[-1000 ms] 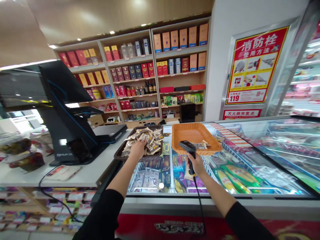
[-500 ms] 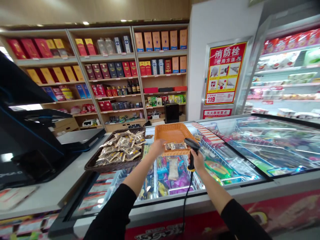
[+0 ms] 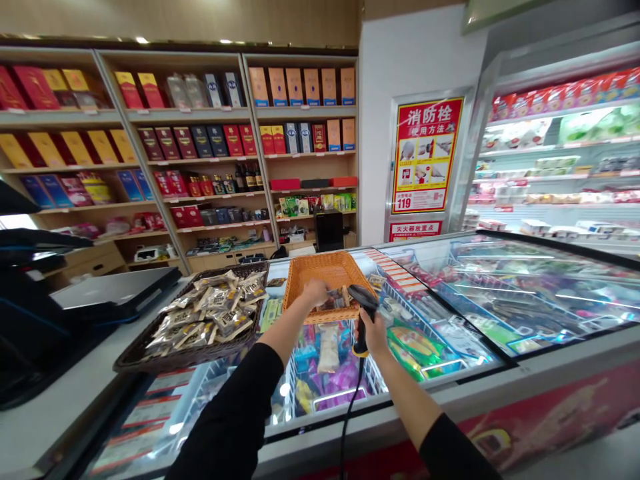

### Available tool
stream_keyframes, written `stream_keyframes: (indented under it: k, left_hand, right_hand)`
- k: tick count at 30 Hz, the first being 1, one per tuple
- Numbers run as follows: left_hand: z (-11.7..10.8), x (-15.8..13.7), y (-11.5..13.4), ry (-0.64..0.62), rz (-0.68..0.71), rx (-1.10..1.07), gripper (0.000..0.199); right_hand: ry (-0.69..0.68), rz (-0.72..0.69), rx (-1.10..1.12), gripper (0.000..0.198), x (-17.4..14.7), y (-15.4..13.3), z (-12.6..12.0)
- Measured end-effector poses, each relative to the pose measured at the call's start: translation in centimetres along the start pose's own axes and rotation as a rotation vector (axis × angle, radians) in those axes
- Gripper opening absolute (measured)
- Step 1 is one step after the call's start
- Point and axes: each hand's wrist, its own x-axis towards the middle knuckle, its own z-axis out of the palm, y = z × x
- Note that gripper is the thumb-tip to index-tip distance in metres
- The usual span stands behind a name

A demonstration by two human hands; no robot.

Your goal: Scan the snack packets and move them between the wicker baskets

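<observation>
My right hand [image 3: 373, 333] is wrapped round the handle of a black barcode scanner [image 3: 364, 303], its head over the right front of an orange wicker basket [image 3: 325, 265] and its cord hanging down. My left hand [image 3: 315, 292] is inside that basket, at the left end of a few small wrapped packets [image 3: 336, 299]. Its fingers are smeared by motion, so whether they grip a packet is unclear. To the left, a dark brown wicker basket [image 3: 150, 365] holds a heap of small packets [image 3: 215, 307] in beige and dark wrappers.
Both baskets rest on a glass-topped chest freezer [image 3: 485, 360] full of packaged goods. A grey counter [image 3: 50, 407] with a dark machine [image 3: 30, 320] and a flat scale-like plate [image 3: 113, 290] stands left. Behind are shelves of boxes [image 3: 210, 143] and, right, a lit cooler [image 3: 560, 173].
The view has swung a little to the right, so things sit further left. My left hand reaches further over the packets, which lie differently in the orange basket. The scanner stays in my right hand.
</observation>
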Motion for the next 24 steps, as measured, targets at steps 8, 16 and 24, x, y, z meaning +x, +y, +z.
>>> stream_keyframes:
  k: [8,16,24]
  left_hand:
    - [-2.9,-4.0,-9.1,0.209,-0.204,-0.756,0.015]
    - [-1.3,-5.9,-12.0,0.51,-0.208,-1.271,0.039]
    - [-1.7,-6.4,-11.4,0.542,-0.257,-1.266,0.046]
  right_hand:
    - [-0.109,-0.004,-0.129,0.036,-1.0,-0.5,1.7]
    - [-0.394,-0.124,-0.277,0.032,-3.8,0.3,7.4]
    - [-0.391,-0.191,-0.361,0.03,-4.5,2.1,7.4]
